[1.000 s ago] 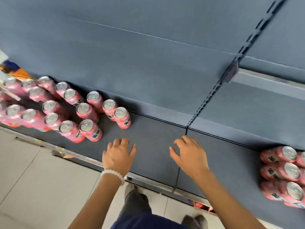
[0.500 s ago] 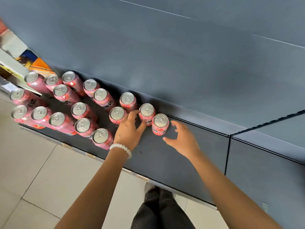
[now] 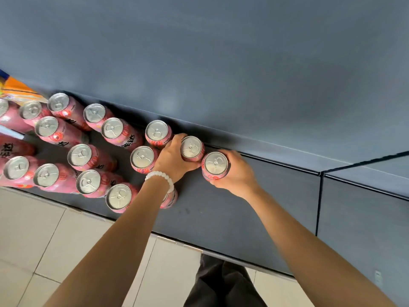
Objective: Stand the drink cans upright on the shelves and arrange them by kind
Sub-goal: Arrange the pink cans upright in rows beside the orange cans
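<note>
While both hands grip glossy pink cans mid-frame, left hand [image 3: 171, 157] wraps one can [image 3: 191, 148], right hand [image 3: 235, 173] another [image 3: 215, 165]; upright pink cans [image 3: 80, 155] crowd the matte grey shelf [image 3: 232, 218] at left, bead bracelet [image 3: 161, 177] on left wrist.

We are in a shop, at the bottom of a retail shelving unit. The dark grey metal shelf [image 3: 232, 222] runs low above a pale tiled floor [image 3: 39, 235], with a plain grey back panel [image 3: 221, 63] rising behind it and a seam where the next shelf bay [image 3: 365, 218] joins on. Many identical pink drink cans [image 3: 79, 155] stand grouped on the shelf like stock on display, and an orange packet [image 3: 20, 90] of other goods shows at the far left edge.
</note>
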